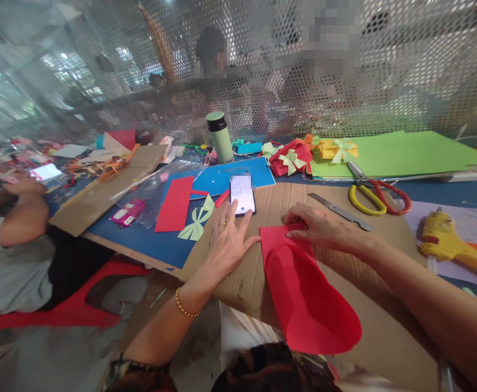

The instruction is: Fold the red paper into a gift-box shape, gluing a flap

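With fingers spread, my left hand (230, 237) reaches to the lower edge of a smartphone (243, 198) whose screen is lit. My right hand (309, 223) pinches the far end of a rolled sheet of red paper (315, 305). The paper curves into a wide loop toward me and narrows flat under those fingers. It rests on brown cardboard (238, 280). A pale green paper bow (197, 220) and a flat red paper piece (175, 204) lie left of my left hand. Just past my right hand is a grey metal blade or strip (340, 211).
Scissors (375, 190) with yellow and red handles and a yellow glue gun (446, 239) lie at right. A green bottle (220, 136) stands behind the phone. Folded paper pieces (291, 158) and green sheets (405, 152) line the perforated divider (262, 103). Another person (13, 239) sits at left.
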Tool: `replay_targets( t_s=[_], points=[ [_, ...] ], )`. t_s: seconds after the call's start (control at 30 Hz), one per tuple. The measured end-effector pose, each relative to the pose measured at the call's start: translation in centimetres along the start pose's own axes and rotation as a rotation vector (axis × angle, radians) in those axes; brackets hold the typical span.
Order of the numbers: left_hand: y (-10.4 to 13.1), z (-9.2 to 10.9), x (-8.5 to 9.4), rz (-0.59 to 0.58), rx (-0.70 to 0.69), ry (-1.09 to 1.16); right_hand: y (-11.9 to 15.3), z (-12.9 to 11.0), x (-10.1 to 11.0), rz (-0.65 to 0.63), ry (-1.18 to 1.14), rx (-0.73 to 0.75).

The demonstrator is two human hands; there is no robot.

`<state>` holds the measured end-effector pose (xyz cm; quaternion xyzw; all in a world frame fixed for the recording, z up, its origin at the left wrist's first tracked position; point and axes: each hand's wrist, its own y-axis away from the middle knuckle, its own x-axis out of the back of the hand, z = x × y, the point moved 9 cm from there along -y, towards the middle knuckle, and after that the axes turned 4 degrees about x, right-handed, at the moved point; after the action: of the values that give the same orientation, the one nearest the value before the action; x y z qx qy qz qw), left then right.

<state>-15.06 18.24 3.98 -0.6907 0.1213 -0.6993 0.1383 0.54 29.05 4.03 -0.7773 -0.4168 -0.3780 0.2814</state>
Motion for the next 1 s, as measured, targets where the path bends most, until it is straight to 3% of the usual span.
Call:
replay_targets(
  t_s=[0.43,0.8,1.0],
  points=[
    [0.06,-0.01,0.03,0.033,-0.015,-0.001,0.03,0.33,-0.03,0.034,-0.011,0.015],
    [-0.19,-0.21,-0.36,-0.051,0.030,0.001,0.08,0.22,0.01,0.009,0.002,0.005],
    [-0.20,-0.06,-0.15,-0.038,0.033,-0.030,0.08,0.14,0.02,0.029,0.000,0.025]
  ],
)
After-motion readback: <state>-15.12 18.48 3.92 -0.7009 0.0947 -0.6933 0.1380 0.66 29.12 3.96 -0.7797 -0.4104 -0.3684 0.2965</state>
